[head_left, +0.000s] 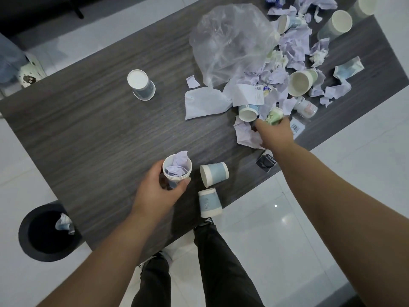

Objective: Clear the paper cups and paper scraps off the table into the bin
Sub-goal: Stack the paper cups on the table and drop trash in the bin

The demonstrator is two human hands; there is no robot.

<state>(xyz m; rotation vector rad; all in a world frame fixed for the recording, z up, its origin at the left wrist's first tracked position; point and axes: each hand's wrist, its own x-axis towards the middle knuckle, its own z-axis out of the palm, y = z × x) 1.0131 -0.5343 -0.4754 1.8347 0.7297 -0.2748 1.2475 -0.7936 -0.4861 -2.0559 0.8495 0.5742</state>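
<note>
The table [93,120] is spread with litter. A clear bag [230,45] lies well beyond the R hand [275,134], w/ paper scraps [294,43] heaped beside it. The bin [47,232] is seen on the floor, down-left of the L hand [158,191], some paper already inside. An upturned cup [141,85] stands well beyond the L hand; two tipped cups [214,173] lie just right of it. A cup stack [177,170], stuffed w/ crumpled paper, is gripped by the L hand, fingers curled round it. A green cup [275,116] is held by the R hand, probably pinched at the fingertips, though blur hides the detail.
</note>
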